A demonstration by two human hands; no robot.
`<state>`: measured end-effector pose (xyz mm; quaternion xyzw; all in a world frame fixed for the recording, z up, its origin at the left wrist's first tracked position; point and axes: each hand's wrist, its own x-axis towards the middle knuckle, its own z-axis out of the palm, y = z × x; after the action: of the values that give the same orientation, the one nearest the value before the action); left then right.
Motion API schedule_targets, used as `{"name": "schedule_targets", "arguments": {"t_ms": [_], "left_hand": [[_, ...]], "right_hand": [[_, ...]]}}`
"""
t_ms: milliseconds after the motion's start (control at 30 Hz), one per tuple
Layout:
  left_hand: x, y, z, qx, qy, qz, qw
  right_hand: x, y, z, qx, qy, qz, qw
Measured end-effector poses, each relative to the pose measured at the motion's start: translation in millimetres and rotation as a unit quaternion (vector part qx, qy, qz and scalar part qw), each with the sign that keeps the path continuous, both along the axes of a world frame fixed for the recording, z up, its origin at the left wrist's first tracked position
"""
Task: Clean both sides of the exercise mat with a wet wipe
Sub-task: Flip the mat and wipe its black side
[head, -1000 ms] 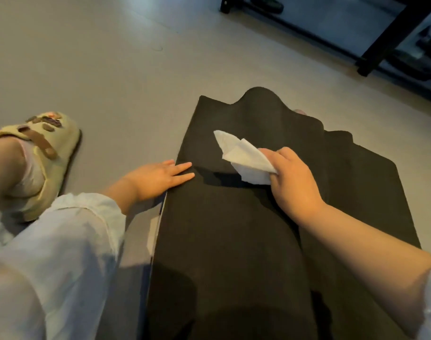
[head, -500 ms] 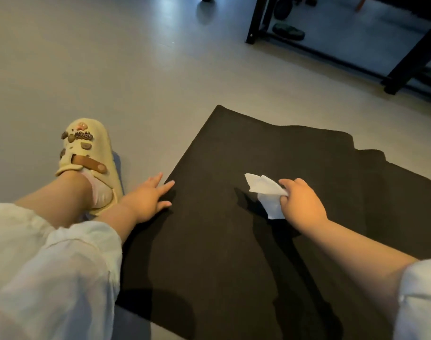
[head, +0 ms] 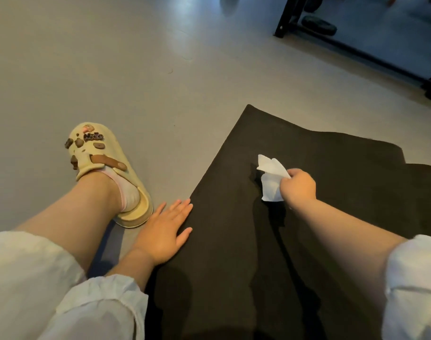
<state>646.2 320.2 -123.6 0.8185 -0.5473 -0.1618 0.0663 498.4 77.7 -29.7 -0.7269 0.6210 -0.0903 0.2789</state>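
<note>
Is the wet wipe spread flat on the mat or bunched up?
Bunched up: the wet wipe is crumpled in the right hand, loose corners sticking out above the mat.

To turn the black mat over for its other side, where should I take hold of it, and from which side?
Probably the mat near its left long edge, where the flat left hand rests with fingertips at that edge. Come from the bare floor side: the edge looks thin and lies flat, so slide fingers under. The right hand holds the wipe.

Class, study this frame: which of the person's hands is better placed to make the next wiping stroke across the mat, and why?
The right hand. It already grips the wet wipe over the middle of the black exercise mat. The left hand lies flat at the mat's left edge, fingers straight, probably steadying it.
</note>
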Motion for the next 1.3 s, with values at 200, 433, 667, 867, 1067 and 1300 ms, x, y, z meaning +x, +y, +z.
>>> {"name": "schedule_targets", "arguments": {"t_ms": [200, 433, 667, 867, 1067, 1300], "left_hand": [[3, 2, -4, -0.06, 0.03, 0.023, 0.997], [6, 3, -11, -0.069, -0.013, 0.011, 0.997], [5, 3, -10, -0.086, 0.02, 0.033, 0.995], [3, 6, -13, -0.166, 0.093, 0.099, 0.977], [-1, 8, -8, -0.189, 0.129, 0.129, 0.965], [1, 6, -12, -0.182, 0.094, 0.121, 0.971]], "right_hand": [[77, -14, -4, -0.246, 0.101, 0.104, 0.958], [99, 14, -85, -0.109, 0.202, 0.354, 0.907], [80, 28, -87, -0.093, 0.163, 0.447, 0.874], [52, 68, -81, -0.061, 0.112, 0.515, 0.848], [-8, 142, -86, -0.056, 0.003, 0.63, 0.775], [-19, 115, -53, 0.045, -0.227, 0.442, 0.867]]}}
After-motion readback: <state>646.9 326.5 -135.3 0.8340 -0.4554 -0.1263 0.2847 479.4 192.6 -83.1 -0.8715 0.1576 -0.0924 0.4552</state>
